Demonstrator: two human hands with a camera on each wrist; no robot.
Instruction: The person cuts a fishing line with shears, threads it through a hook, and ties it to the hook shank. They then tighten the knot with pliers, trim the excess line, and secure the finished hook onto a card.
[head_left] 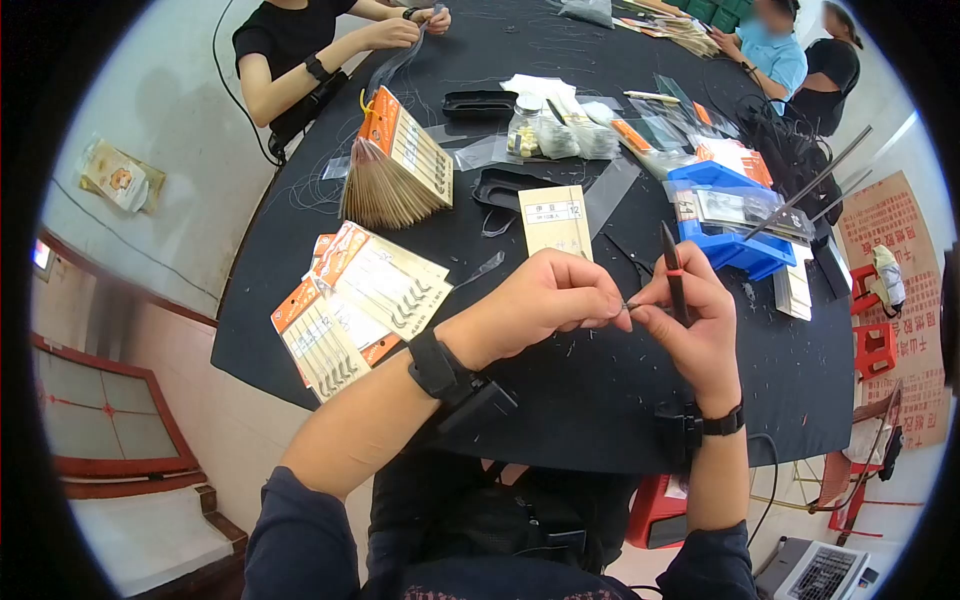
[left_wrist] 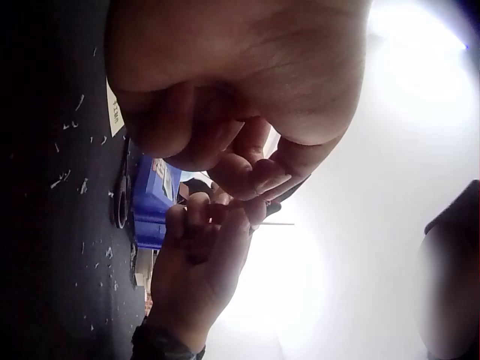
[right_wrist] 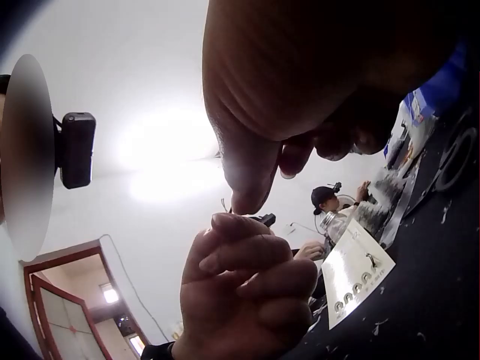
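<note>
Both hands meet over the near part of the black table. My left hand (head_left: 560,295) pinches a tiny dark piece (head_left: 628,306) between thumb and forefinger; the fingertips hide most of it. Opposite, thumb and forefinger of my right hand (head_left: 700,320) come right up to the same piece. A black pointed tool with a red band (head_left: 674,280) stands upright in the right hand, held between the fingers. Thin strand ends (right_wrist: 223,204) stick up at the fingertips in the right wrist view. Just beyond the hands lies a cream card (head_left: 555,225), with small fishhooks (right_wrist: 352,291) along it in the right wrist view.
Hook cards (head_left: 375,290) lie spread at the left, below a fanned card bundle (head_left: 400,165). Scissors (head_left: 630,258) and a blue bin (head_left: 745,255) are at the right. A jar (head_left: 525,128) and black trays (head_left: 510,188) stand farther back. Clippings dot the cloth; other people sit beyond.
</note>
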